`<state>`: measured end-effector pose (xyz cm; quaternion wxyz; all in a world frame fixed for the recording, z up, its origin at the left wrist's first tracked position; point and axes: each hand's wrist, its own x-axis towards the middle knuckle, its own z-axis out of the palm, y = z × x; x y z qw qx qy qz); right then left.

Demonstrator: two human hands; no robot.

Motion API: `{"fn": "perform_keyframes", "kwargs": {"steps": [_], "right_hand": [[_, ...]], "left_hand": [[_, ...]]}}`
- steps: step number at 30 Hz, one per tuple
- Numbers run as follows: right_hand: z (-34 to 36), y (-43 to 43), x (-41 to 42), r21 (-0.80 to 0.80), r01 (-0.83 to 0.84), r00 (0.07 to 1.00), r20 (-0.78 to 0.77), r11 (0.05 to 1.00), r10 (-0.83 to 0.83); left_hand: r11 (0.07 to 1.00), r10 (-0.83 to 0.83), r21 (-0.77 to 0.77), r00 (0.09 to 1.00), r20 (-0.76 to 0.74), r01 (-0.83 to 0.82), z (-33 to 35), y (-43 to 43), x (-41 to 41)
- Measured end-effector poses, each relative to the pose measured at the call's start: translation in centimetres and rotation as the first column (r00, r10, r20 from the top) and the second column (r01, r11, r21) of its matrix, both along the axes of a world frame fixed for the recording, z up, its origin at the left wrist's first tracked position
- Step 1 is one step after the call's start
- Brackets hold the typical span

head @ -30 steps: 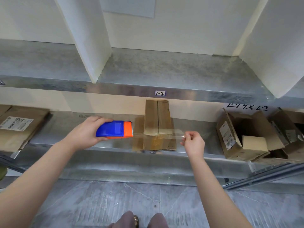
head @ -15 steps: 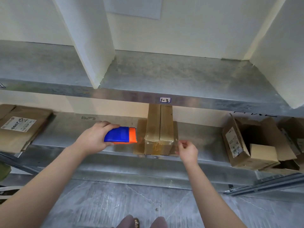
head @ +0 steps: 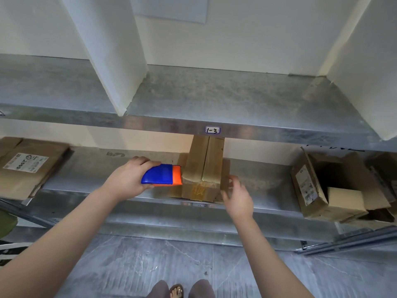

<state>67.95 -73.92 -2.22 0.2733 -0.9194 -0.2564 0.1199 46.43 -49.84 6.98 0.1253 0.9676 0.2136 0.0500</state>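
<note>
Box: narrow brown cardboard box [head: 203,168], upright, its top flaps closed along a centre seam that runs front to back.
Box surface: glossy clear tape lies wrinkled over the near top edge and front face. Loose flaps splay out at both sides of the base.
Box position: on the lower grey metal shelf [head: 86,168] at its front edge, directly under the small handwritten "1-3" label [head: 212,130].
Left hand [head: 126,181]: at 9 o'clock of the box, fingers curled round a blue and orange plastic tape dispenser [head: 161,175].
Dispenser: its orange end touches the box's left top edge.
Right hand [head: 236,196]: at 3 to 4 o'clock of the box, fingers loosely spread, holding nothing. Fingertips are by the right flap; contact not confirmed.
Surroundings: open brown carton [head: 311,186] far out at 3 o'clock; flattened labelled cardboard [head: 28,166] far out at 9 o'clock.
</note>
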Motion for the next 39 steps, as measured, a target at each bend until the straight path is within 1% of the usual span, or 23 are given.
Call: {"fn": "perform_keyframes", "kwargs": {"steps": [1, 2, 4, 5, 6, 8, 10, 15, 18, 21, 23, 28, 30, 35, 36, 39], "right_hand": [[0.2, -0.4, 0.0, -0.013, -0.021, 1.000, 0.014, 1.000, 0.021], [0.8, -0.7, -0.1, 0.028, -0.024, 1.000, 0.005, 0.999, 0.024], [2.2, -1.0, -0.6, 0.208, -0.035, 0.999, -0.025, 0.978, 0.041], [3.1, -0.8, -1.0, 0.276, -0.068, 0.996, -0.028, 0.959, 0.079], [3.8, -0.5, -1.4, 0.307, -0.115, 0.991, -0.025, 0.945, 0.129], [4.3, 0.9, -2.0, 0.289, -0.194, 0.977, -0.024, 0.937, 0.210], [4.0, 2.2, -2.6, 0.228, -0.221, 0.970, -0.044, 0.948, 0.237], [2.9, 2.8, -2.4, 0.253, -0.167, 0.972, -0.117, 0.953, 0.202], [2.9, 2.9, -1.8, 0.245, -0.168, 0.966, -0.151, 0.955, 0.209], [2.9, 3.3, -1.8, 0.248, -0.158, 0.964, -0.170, 0.956, 0.204], [2.8, 3.3, -1.9, 0.244, -0.148, 0.964, -0.181, 0.958, 0.195], [2.8, 3.3, -1.9, 0.254, -0.155, 0.962, -0.179, 0.955, 0.204], [2.8, 3.4, -1.9, 0.261, -0.156, 0.963, -0.175, 0.953, 0.206], [2.9, 3.4, -2.1, 0.257, -0.154, 0.966, -0.164, 0.954, 0.200], [2.9, 3.4, -2.1, 0.259, -0.157, 0.966, -0.161, 0.953, 0.202], [2.8, 3.2, -2.0, 0.254, -0.169, 0.964, -0.157, 0.952, 0.213]], "left_hand": [[1.000, 0.005, 0.002, 1.000, 0.007, -0.005, 0.1, 0.0, 0.0], [1.000, 0.009, 0.003, 1.000, 0.010, -0.009, 0.1, -0.1, 0.1], [1.000, 0.009, 0.005, 1.000, 0.010, -0.009, 0.2, -0.1, 0.0], [1.000, 0.006, 0.003, 1.000, 0.009, -0.006, 0.1, -0.1, 0.0], [1.000, 0.005, 0.001, 1.000, 0.008, -0.005, 0.1, 0.0, 0.0], [1.000, 0.000, -0.004, 1.000, 0.006, 0.000, 0.0, 0.1, 0.0], [1.000, -0.008, -0.006, 1.000, 0.012, 0.008, 0.0, 0.2, 0.0], [0.999, -0.051, -0.014, 0.999, 0.019, 0.051, 0.1, 1.6, -1.7], [0.998, -0.008, -0.069, 1.000, 0.021, 0.009, 0.6, 3.7, -4.0], [0.997, -0.011, -0.076, 1.000, 0.011, 0.012, 0.8, 4.7, -5.2], [0.998, -0.021, -0.063, 1.000, -0.018, 0.020, 0.5, 4.7, -5.0], [0.995, -0.038, 0.082, 0.982, -0.187, 0.054, -1.1, 3.1, -2.0], [0.994, -0.043, 0.086, 0.972, -0.233, 0.064, -1.4, 2.6, -0.5], [1.000, -0.009, 0.006, 0.959, -0.282, 0.012, -1.8, 2.5, 1.8], [1.000, -0.005, 0.019, 0.953, -0.302, 0.011, -1.9, 2.4, 2.1], [0.992, -0.036, 0.105, 0.938, -0.344, 0.077, -3.1, 2.1, 2.3]]}}
